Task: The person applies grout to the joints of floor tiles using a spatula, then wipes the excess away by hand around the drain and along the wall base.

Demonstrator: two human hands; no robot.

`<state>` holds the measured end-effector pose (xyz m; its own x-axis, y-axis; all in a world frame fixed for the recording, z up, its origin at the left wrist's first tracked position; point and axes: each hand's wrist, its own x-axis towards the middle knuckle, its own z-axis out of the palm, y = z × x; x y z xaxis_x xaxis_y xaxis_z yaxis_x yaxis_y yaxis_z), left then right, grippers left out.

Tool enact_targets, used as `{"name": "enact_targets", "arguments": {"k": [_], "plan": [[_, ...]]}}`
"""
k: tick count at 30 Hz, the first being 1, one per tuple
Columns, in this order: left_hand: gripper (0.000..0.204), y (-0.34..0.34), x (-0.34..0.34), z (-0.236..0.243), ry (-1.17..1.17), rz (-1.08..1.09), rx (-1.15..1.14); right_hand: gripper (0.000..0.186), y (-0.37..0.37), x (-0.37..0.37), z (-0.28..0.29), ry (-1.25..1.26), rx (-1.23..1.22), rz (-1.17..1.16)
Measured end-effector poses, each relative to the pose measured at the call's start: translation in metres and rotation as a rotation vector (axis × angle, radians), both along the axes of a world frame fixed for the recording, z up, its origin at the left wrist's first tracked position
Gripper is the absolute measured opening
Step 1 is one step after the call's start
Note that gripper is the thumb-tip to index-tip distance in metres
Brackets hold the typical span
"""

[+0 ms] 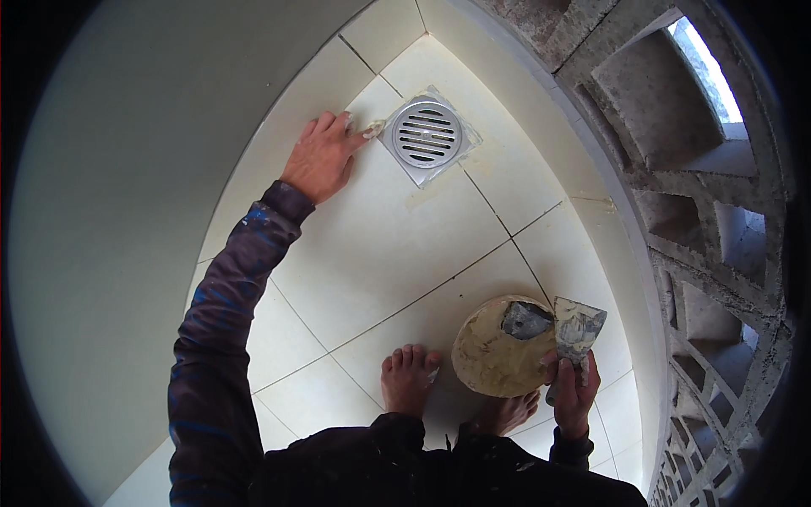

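A square metal floor drain (pixel 427 135) with a round slotted grate is set in the pale tiles, with beige paste smeared along its edges. My left hand (pixel 325 156) reaches to its left side, one paste-coated finger stretched to the rim and the others loosely bent. In my right hand (pixel 576 395) is a putty knife (pixel 580 328), gripped by the handle, its wide blade coated with paste and pointing away from me. Just left of it, a round container (pixel 498 359) holds beige paste and a dark grey piece (pixel 527 320). Whether my right fingers touch the container cannot be made out.
My bare feet (pixel 410 376) stand on the tiled floor (pixel 380 245), which has dark joint lines. A smooth pale wall (pixel 144 220) rises on the left. Along the right runs a low tiled curb (pixel 604 186) below a rough openwork block wall (pixel 659 101).
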<state>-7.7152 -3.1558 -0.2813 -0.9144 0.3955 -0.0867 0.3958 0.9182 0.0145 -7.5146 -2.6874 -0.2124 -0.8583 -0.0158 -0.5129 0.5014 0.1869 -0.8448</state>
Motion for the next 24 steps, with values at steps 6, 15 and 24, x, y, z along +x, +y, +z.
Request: {"name": "enact_targets", "arguments": {"k": [6, 15, 24], "plan": [[0.041, -0.01, 0.02, 0.024, -0.024, 0.097, -0.07, 0.019, -0.006, 0.004, 0.003, 0.002, -0.005, -0.016], [0.04, 0.021, -0.013, -0.004, -0.004, 0.2, 0.165, 0.018, -0.007, 0.002, -0.005, 0.008, -0.003, -0.004], [0.043, 0.019, 0.047, -0.026, 0.046, 0.379, 0.295, 0.018, -0.005, 0.003, -0.002, 0.006, -0.005, -0.015]]}}
